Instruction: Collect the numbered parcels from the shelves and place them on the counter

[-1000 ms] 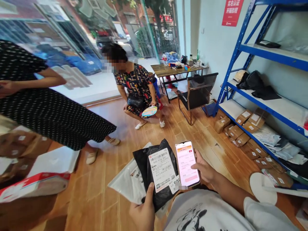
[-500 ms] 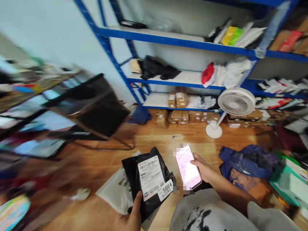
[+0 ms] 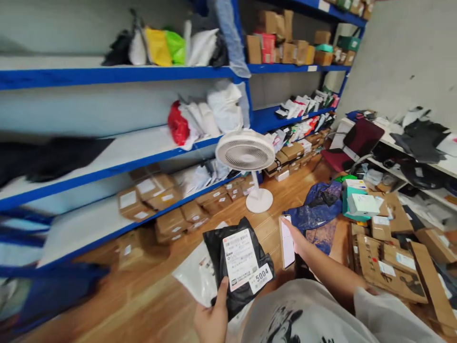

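My left hand [image 3: 213, 312] is closed on a black mailer bag [image 3: 214, 238] and a white mailer bag [image 3: 196, 276] under it, the thumb pressing on top. On the black bag lie a printed shipping label [image 3: 241, 257] and a smaller white sticker [image 3: 262, 277] reading 5004. To the right, my right hand [image 3: 295, 234] grips a smartphone [image 3: 287, 245] with a bright screen, seen at a slant; its text is too washed out to read. Most fingers of both hands are hidden behind what they hold.
Blue shelving [image 3: 143, 74] with parcels runs along the wall. A white standing fan [image 3: 246, 152] is ahead on the wooden floor. Blue plastic sheeting [image 3: 316, 209] lies front right, beside piled cardboard boxes [image 3: 389, 267]. Farther back stands a dark red chair [image 3: 357, 140].
My view has swung right, bringing in the box pile and the chair. The smartphone has turned so its screen shows narrower. Both hands keep their holds.
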The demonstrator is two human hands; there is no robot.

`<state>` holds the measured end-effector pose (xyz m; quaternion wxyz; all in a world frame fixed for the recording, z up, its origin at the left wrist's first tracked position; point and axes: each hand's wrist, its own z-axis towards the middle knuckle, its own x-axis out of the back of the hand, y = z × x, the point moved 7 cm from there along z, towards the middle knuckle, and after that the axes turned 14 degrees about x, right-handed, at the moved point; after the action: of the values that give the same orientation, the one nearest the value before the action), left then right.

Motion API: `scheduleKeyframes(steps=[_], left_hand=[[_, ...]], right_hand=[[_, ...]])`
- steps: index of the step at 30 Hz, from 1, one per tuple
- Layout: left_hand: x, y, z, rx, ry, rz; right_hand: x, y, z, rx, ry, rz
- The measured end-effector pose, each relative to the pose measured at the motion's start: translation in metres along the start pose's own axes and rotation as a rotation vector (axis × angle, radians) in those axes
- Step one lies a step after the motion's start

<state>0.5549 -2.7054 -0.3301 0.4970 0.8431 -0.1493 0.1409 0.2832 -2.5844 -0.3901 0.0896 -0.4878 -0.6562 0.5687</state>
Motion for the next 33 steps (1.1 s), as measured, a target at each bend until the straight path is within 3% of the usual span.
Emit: scheduleKeyframes(steps=[8,13,19,26,33], left_hand=[[-0.187,0.066,-0.024,-0.015,-0.107,-0.007],[-0.278,0.111,-0.044,-0.045,-0.185,0.045],[-0.352,0.149,-0.042,-0.077,-0.223,0.109],[-0.431,0.188,-0.003,-0.056,-0.308,0.227],[-0.518,0.276,0.057,-0.143,-0.378,0.299]], right_hand=[[0.137,-0.11,0.07,0.113,0.178,0.083],[0.193,-0.169,0.103,0.234,0.288,0.062],[0.221,-0.2,0.145,0.28,0.364,0.057],[0.244,-0.213,0.21,0.252,0.494,0.179],[0.228,-0.265,0.306,0.214,0.343,0.415]])
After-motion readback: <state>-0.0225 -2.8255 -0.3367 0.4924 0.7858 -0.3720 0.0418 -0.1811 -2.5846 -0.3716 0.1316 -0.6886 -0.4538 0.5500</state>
